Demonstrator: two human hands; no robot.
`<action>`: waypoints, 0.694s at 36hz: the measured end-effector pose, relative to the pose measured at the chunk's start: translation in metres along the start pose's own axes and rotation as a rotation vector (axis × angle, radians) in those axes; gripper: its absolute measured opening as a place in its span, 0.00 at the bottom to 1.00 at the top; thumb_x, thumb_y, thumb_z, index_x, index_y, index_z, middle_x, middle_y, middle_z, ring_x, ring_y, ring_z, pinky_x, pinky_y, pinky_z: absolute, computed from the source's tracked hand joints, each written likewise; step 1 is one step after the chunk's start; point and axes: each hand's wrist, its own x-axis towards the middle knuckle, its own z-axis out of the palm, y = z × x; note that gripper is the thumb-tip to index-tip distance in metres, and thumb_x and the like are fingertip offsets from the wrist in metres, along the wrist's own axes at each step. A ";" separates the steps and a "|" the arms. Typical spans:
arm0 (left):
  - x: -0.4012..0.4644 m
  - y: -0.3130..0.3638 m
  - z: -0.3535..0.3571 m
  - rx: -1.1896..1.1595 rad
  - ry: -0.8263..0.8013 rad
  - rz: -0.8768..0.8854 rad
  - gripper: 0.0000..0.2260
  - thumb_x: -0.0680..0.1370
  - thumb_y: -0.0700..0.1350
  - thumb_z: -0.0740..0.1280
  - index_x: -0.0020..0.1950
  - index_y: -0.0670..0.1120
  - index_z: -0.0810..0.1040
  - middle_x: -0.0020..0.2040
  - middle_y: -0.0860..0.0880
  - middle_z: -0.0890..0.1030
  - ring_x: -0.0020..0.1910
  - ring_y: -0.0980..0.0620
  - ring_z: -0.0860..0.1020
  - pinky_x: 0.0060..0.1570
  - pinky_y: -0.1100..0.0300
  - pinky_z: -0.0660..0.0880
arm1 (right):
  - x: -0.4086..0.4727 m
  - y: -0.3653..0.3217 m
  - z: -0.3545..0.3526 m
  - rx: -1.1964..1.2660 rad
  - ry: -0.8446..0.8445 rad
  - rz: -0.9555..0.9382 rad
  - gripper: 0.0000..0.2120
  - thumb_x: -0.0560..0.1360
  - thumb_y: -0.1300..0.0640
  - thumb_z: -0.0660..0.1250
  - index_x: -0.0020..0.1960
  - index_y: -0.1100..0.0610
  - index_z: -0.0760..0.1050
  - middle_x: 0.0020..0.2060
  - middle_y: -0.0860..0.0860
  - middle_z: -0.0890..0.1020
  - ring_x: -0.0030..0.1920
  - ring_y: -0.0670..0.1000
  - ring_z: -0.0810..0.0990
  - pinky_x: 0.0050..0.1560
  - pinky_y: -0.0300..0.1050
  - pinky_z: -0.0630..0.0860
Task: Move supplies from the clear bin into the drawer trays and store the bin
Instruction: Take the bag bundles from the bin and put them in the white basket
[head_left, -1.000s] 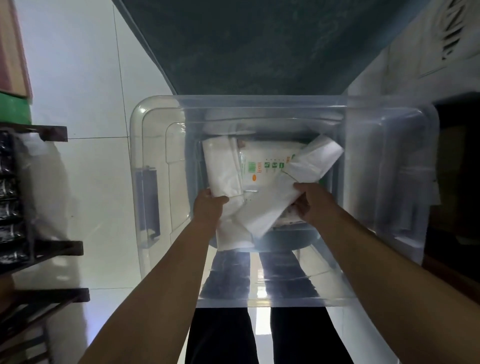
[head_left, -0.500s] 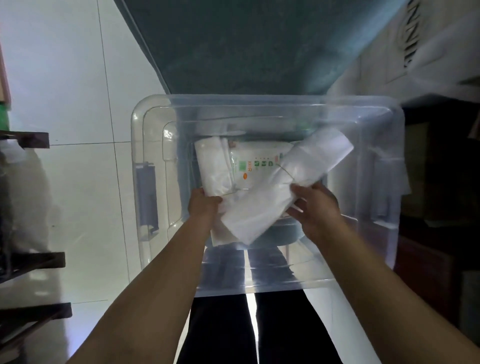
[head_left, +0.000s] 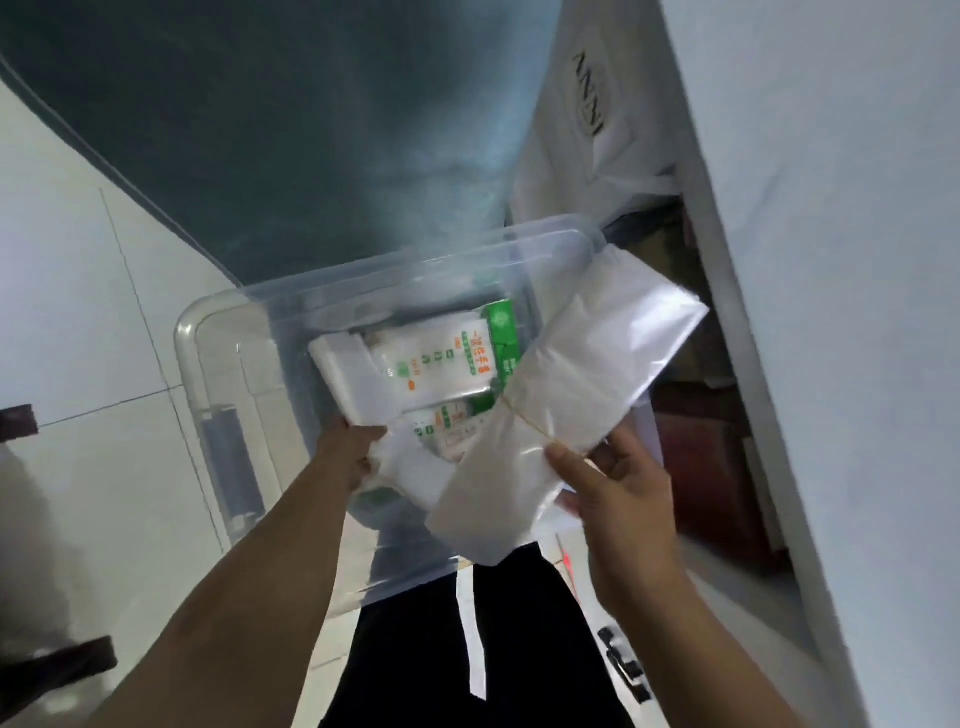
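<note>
The right hand (head_left: 618, 488) pinches a rubber-banded bundle of clear plastic bags (head_left: 566, 405) above the right side of the clear bin (head_left: 218, 364). The left hand (head_left: 353, 447) grips a white packet (head_left: 353, 384) inside the bin, beside green-printed packs (head_left: 457, 358).

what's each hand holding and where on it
Right hand grips the banded bundle of clear bags near its lower end; left hand grips the white packets at their near edge.

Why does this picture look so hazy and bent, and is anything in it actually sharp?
Head view: the wide lens bows the white wall and floor lines. Pale haze and glare wash over the clear bin. The banded bundle of clear bags in the right hand shines. The left hand and the green-printed packs are soft; their print is unreadable.
</note>
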 end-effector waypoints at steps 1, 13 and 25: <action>-0.008 0.002 0.000 -0.006 -0.001 0.008 0.26 0.73 0.38 0.74 0.70 0.41 0.71 0.59 0.35 0.80 0.49 0.38 0.80 0.49 0.44 0.80 | -0.008 -0.005 -0.001 0.005 0.003 -0.025 0.16 0.73 0.69 0.70 0.50 0.50 0.83 0.44 0.50 0.87 0.45 0.50 0.85 0.46 0.49 0.80; -0.182 0.020 -0.009 -0.168 -0.117 0.283 0.26 0.75 0.36 0.71 0.72 0.46 0.70 0.67 0.41 0.76 0.57 0.41 0.77 0.51 0.50 0.76 | -0.094 -0.073 -0.074 0.119 0.103 -0.262 0.18 0.74 0.69 0.69 0.50 0.46 0.83 0.45 0.51 0.88 0.45 0.50 0.86 0.42 0.40 0.80; -0.388 0.016 0.025 -0.029 -0.583 0.776 0.22 0.76 0.37 0.68 0.70 0.43 0.73 0.62 0.47 0.82 0.57 0.49 0.83 0.50 0.56 0.82 | -0.208 -0.048 -0.227 0.382 0.326 -0.458 0.10 0.76 0.68 0.68 0.54 0.57 0.79 0.44 0.56 0.86 0.43 0.55 0.85 0.42 0.51 0.82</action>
